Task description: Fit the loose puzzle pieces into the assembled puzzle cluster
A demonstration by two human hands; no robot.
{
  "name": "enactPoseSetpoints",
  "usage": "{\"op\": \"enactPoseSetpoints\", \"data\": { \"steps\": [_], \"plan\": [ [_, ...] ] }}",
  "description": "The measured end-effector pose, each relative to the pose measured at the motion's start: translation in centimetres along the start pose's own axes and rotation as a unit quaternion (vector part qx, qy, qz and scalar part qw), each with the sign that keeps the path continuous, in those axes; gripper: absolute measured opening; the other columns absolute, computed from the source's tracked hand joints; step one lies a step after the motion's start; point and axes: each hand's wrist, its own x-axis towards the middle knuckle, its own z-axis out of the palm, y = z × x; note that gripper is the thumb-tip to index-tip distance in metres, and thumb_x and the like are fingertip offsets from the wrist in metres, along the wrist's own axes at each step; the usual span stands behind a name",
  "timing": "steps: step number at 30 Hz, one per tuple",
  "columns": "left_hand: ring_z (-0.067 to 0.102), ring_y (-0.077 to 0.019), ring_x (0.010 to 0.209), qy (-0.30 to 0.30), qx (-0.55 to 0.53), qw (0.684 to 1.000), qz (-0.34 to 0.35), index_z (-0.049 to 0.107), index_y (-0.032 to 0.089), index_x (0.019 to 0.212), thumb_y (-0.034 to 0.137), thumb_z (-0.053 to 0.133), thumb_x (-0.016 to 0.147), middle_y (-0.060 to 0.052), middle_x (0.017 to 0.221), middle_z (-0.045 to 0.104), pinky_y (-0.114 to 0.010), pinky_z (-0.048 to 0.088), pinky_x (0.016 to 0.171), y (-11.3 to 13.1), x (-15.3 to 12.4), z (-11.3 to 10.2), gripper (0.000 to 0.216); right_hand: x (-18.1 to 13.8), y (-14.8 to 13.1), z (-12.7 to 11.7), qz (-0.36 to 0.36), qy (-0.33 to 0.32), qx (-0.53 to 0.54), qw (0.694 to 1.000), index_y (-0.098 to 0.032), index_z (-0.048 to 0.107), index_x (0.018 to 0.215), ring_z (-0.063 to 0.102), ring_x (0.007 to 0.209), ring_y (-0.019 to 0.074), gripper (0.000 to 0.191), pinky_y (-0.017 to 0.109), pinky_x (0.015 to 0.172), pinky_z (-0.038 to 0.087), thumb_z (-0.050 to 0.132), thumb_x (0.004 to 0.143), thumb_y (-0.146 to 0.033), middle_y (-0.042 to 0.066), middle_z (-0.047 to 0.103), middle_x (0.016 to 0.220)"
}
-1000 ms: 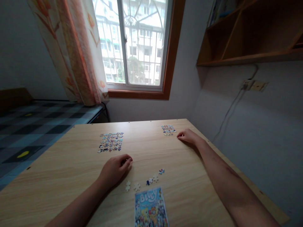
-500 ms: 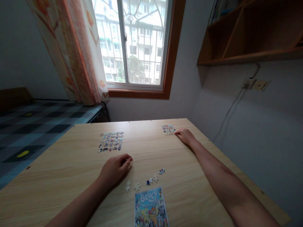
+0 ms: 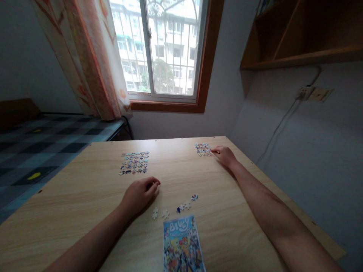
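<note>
On the wooden table, my right hand reaches to the far right, beside a small grid of jigsaw pieces. Its thumb and forefinger are pinched on a jigsaw piece at the grid's right edge, mostly covered by the fingertips. My left hand rests on the tabletop with curled fingers, thumb and forefinger together; whatever may be inside is hidden. Beyond it lies a larger grid of jigsaw pieces, laid out in rows. Several loose jigsaw pieces are scattered between my forearms, some pale side up.
A colourful "Bluey" picture sheet or box lies at the near edge of view. Left of the table stands a bed with a checked cover. A wall shelf and a socket with a cord are at right.
The view has tipped slightly downward, so the table sits higher in the picture. My right hand has shifted slightly along the small grid's right edge; my left hand stays at rest.
</note>
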Motion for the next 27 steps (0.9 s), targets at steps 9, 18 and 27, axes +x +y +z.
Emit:
{"op": "enactPoseSetpoints", "data": {
  "steps": [9,18,27],
  "plan": [
    [0.068,-0.0214,0.078,0.003,0.008,1.0,0.003,0.075,0.023,0.092,0.039,0.047,0.086,-0.004,0.086,0.077,-0.03,0.043,0.07,-0.2,0.1,0.2,0.033,-1.4,-10.3,-3.6,-0.141,-0.391,0.114,0.902,-0.019,0.078,0.095,0.06,0.067,0.0103,0.024,0.019,0.059,0.04,0.073,0.08,-0.037,0.001,0.071,0.08],
    [0.069,-0.0219,0.078,0.006,-0.002,1.0,0.009,0.074,0.023,0.089,0.041,0.047,0.085,-0.005,0.086,0.077,-0.03,0.045,0.072,-0.2,0.1,0.0,0.033,-4.4,-16.9,-3.5,-0.152,-0.483,-0.02,0.862,-0.015,0.074,0.082,0.052,0.055,0.0082,0.018,0.02,0.052,0.034,0.074,0.077,-0.032,-0.001,0.065,0.067],
    [0.069,-0.0228,0.081,-0.003,0.001,1.0,0.009,0.073,0.023,0.091,0.04,0.045,0.088,-0.005,0.088,0.077,-0.032,0.046,0.073,-0.2,0.1,-0.2,0.033,-1.3,-9.4,-3.9,0.069,-0.444,0.012,0.893,-0.016,0.071,0.063,0.057,0.055,0.0139,0.013,0.024,0.056,0.04,0.076,0.066,-0.027,0.002,0.062,0.054]
  ]
}}
